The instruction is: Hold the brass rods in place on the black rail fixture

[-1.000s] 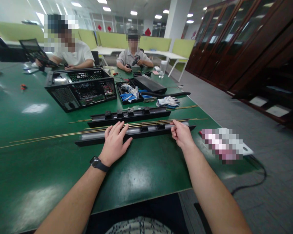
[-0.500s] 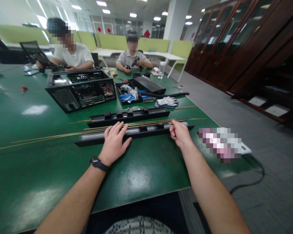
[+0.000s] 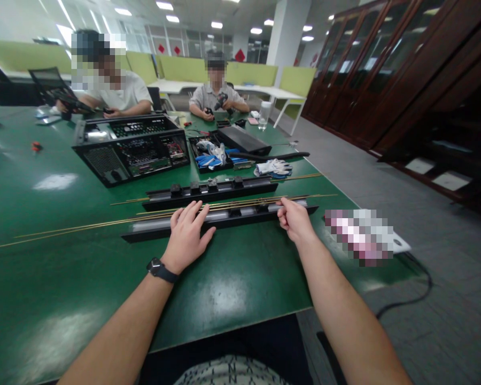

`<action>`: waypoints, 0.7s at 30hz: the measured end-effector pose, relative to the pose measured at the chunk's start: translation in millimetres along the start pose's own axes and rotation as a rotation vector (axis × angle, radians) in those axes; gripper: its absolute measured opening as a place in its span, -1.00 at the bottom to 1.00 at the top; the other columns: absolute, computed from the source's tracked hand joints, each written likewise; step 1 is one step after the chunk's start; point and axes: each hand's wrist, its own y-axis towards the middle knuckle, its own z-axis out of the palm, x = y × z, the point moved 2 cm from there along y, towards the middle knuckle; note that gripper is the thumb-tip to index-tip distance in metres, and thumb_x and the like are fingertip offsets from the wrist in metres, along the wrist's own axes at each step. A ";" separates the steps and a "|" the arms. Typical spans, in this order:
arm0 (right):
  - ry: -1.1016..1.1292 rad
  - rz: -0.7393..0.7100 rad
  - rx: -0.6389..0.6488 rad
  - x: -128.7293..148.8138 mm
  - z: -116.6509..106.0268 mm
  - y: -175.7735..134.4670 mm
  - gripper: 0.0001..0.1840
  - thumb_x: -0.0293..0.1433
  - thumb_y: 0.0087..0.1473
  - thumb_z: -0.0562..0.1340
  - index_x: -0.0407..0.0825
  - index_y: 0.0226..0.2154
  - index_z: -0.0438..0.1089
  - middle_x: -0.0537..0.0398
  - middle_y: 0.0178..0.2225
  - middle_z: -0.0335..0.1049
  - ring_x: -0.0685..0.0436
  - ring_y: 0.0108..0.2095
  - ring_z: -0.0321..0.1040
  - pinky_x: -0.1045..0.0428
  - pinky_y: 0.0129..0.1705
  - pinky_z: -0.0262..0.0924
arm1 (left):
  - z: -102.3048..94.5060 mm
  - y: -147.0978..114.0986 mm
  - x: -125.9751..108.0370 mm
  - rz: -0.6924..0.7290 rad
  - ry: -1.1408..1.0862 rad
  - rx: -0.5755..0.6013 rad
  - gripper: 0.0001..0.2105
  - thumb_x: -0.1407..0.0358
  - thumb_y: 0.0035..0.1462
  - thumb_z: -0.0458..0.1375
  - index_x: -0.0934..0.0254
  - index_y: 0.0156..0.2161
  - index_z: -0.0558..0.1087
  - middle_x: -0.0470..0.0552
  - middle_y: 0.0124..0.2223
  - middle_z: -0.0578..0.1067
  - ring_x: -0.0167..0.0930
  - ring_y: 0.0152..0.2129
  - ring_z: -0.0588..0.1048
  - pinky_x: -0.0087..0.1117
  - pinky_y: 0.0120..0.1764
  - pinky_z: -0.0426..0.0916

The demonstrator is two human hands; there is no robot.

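Observation:
Close in front of me lies a black metal channel (image 3: 164, 231) with a pale inner face and small dark blocks inside. Several thin brass-coloured rods (image 3: 240, 203) run lengthwise over it and reach out past its left end. My left hand (image 3: 187, 231), with a dark watch on its wrist, rests over the channel, fingers spread and fingertips at the rods. At the channel's right part my right hand (image 3: 295, 219) is closed, thumb and forefinger pinched at the rods. Just behind stands a second black channel (image 3: 244, 190) with dark blocks on it.
An open computer case (image 3: 132, 152) stands on the green table (image 3: 208, 310). A tray (image 3: 216, 169) with blue-white gloves, another glove pair (image 3: 273, 168) and a glass (image 3: 264, 115) lie beyond the channels. A blurred box (image 3: 361, 235) sits at right. Two people (image 3: 124, 93) sit opposite.
The view has shifted very slightly. Both hands, the rods and the channels stay in place.

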 end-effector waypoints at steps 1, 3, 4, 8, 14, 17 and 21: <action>0.000 -0.001 0.001 0.1 0.2 -0.1 -0.75 -0.21 0.19 0.30 -0.06 -0.33 0.39 0.25 -0.67 0.27 0.13 -0.79 0.00 0.21 -0.79 -0.25 | 0.2 0.1 0.2 -0.003 -0.001 0.003 -0.46 0.14 0.32 0.11 0.20 0.35 0.28 0.22 0.36 0.33 -0.10 0.35 0.23 0.02 0.33 0.05; -0.001 0.001 0.002 -0.1 0.4 -0.1 -0.76 -0.22 0.21 0.28 -0.06 -0.33 0.39 0.25 -0.68 0.27 0.12 -0.79 -0.01 0.20 -0.79 -0.25 | 0.4 0.3 0.4 -0.009 -0.001 0.007 -0.46 0.14 0.31 0.11 0.18 0.35 0.29 0.21 0.36 0.33 -0.10 0.35 0.23 0.02 0.33 0.05; -0.001 0.002 0.001 -0.2 0.3 0.1 -0.76 -0.22 0.21 0.28 -0.06 -0.33 0.39 0.25 -0.68 0.27 0.12 -0.79 -0.01 0.20 -0.79 -0.26 | 0.4 0.4 0.4 -0.010 0.002 0.008 -0.46 0.14 0.31 0.11 0.18 0.35 0.28 0.21 0.36 0.33 -0.10 0.35 0.23 0.02 0.33 0.05; -0.003 -0.008 0.003 -0.8 -0.3 0.7 -0.71 -0.17 0.18 0.32 -0.05 -0.34 0.37 0.24 -0.67 0.27 0.12 -0.79 0.00 0.20 -0.79 -0.26 | -0.4 0.8 -0.5 -0.004 0.009 0.005 -0.47 0.14 0.32 0.10 0.19 0.35 0.28 0.22 0.36 0.33 -0.11 0.35 0.23 0.02 0.33 0.05; -0.001 0.003 0.002 0.0 0.1 -0.9 -0.72 -0.18 0.20 0.31 -0.05 -0.34 0.38 0.24 -0.68 0.27 0.12 -0.79 0.00 0.20 -0.79 -0.25 | -1.2 0.1 -0.8 -0.003 0.020 0.001 -0.47 0.14 0.32 0.11 0.20 0.34 0.29 0.22 0.36 0.34 -0.12 0.35 0.24 0.01 0.32 0.06; 0.001 0.008 0.003 0.4 0.7 -1.4 -0.72 -0.18 0.20 0.31 -0.05 -0.33 0.38 0.25 -0.68 0.27 0.13 -0.79 0.00 0.21 -0.80 -0.25 | -0.8 -0.2 -0.2 0.002 0.023 -0.002 -0.48 0.14 0.33 0.11 0.22 0.34 0.29 0.23 0.36 0.34 -0.12 0.35 0.24 0.00 0.32 0.06; 0.006 -0.001 0.007 0.0 1.0 -0.4 -0.75 -0.21 0.21 0.29 -0.07 -0.32 0.39 0.25 -0.68 0.27 0.12 -0.79 -0.01 0.20 -0.80 -0.25 | -0.2 0.9 -0.9 0.010 0.034 -0.004 -0.48 0.14 0.33 0.11 0.24 0.34 0.29 0.23 0.36 0.34 -0.13 0.35 0.24 -0.01 0.32 0.05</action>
